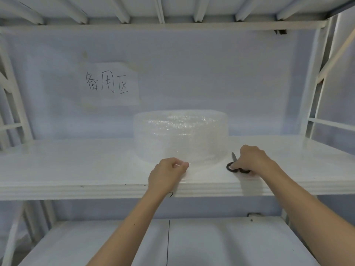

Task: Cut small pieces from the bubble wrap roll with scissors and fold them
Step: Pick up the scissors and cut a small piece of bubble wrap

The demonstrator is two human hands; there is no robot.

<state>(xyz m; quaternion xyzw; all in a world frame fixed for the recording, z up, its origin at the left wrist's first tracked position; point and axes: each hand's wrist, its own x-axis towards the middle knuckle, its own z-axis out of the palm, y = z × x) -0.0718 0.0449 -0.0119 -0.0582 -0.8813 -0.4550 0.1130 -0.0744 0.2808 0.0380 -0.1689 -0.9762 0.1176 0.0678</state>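
A clear bubble wrap roll (180,135) lies flat on its end in the middle of a white shelf (76,169). My left hand (167,174) is at the roll's front lower edge, thumb and fingers pinched on the loose end of the wrap. Black-handled scissors (235,167) lie on the shelf just right of the roll, blades pointing away from me. My right hand (251,159) rests over them with the fingers curled on the handle loops; the scissors still touch the shelf.
White metal rack posts stand at the left (11,104) and right (315,104). A paper sign (109,85) with handwritten characters is stuck on the back wall. An upper shelf (172,25) hangs overhead, and a lower shelf (211,244) sits below my forearms.
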